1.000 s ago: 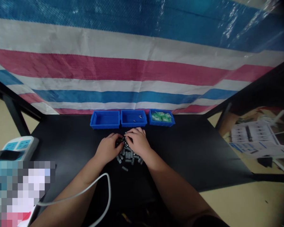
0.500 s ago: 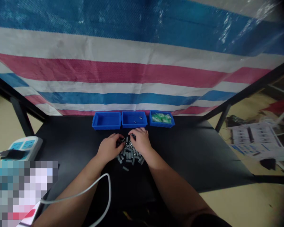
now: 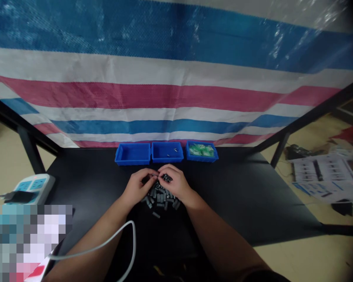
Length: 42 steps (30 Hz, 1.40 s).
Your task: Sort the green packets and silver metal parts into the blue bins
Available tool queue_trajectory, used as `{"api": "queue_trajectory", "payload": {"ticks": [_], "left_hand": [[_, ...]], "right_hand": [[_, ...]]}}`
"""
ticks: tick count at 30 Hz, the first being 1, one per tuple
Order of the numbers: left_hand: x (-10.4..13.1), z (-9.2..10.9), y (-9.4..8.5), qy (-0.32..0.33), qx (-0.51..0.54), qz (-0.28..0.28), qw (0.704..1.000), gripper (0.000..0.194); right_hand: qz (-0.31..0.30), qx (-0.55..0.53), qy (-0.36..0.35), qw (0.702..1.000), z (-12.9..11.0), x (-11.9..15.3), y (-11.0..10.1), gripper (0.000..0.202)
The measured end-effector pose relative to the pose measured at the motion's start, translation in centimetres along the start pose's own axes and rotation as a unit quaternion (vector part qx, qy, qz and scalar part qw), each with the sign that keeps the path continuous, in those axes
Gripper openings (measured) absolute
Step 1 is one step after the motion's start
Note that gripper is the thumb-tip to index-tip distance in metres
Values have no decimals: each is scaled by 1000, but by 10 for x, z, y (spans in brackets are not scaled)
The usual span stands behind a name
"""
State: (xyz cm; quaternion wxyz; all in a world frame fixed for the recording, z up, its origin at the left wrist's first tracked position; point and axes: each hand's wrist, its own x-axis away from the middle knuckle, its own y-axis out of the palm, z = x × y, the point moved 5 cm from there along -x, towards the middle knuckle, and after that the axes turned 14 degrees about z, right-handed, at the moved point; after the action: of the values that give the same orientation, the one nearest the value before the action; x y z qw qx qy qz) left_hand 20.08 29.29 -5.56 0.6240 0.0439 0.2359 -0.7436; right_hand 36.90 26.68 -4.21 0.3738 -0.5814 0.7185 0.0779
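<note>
A pile of small dark grey and silvery pieces [image 3: 161, 197] lies on the black table. Over the pile's left back part, my left hand [image 3: 140, 185] is closed, thumb and fingers pinched on something I cannot make out. My right hand [image 3: 175, 181] meets it at the fingertips, also pinched; what it holds is too small to name. Behind them stand three blue bins: the left bin [image 3: 133, 154] shows nothing inside, the middle bin [image 3: 167, 152] has a few small metal pieces, and the right bin [image 3: 201, 151] holds green and clear packets.
A power strip [image 3: 38, 188] with a black plug lies at the table's left edge. A white cable [image 3: 134, 243] loops over my left forearm. A striped sheet [image 3: 170, 96] hangs behind the bins, between black frame bars.
My hands have come together, fingertips meeting above the pile; before, they were apart. Both hands' fingers have closed into pinches. The whole view has shifted slightly.
</note>
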Motion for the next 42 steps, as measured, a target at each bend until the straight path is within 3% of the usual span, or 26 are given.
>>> {"api": "queue_trajectory", "payload": {"ticks": [5,7,11,16,19,24,30,36,42], "left_hand": [[-1,-10,-7,-50,-22,50,997,25],[-2,-17,-11,-84,-14,82,993,28],[-6,-24,-17,-143,55,144,978,34],[-10,-25,-21,-194,137,190,953,38],[-10,-28,-28,-204,166,230,937,38],[-12,-32,-47,-173,190,315,913,39],[-16,-25,-47,-182,212,251,927,62],[-12,-8,-41,-132,193,218,948,21],[-6,-3,-26,-114,151,146,971,18]], "right_hand": [[28,69,17,997,9,-7,-24,8],[12,105,36,994,18,-8,-32,9],[-50,144,63,986,33,-5,-39,10],[-16,183,102,978,44,-2,-45,17],[8,220,134,966,50,-1,-49,11],[-2,251,184,950,52,2,-50,13],[-36,264,199,943,54,4,-46,17],[-55,255,188,947,52,6,-45,17],[-46,255,204,944,49,5,-48,10]]}}
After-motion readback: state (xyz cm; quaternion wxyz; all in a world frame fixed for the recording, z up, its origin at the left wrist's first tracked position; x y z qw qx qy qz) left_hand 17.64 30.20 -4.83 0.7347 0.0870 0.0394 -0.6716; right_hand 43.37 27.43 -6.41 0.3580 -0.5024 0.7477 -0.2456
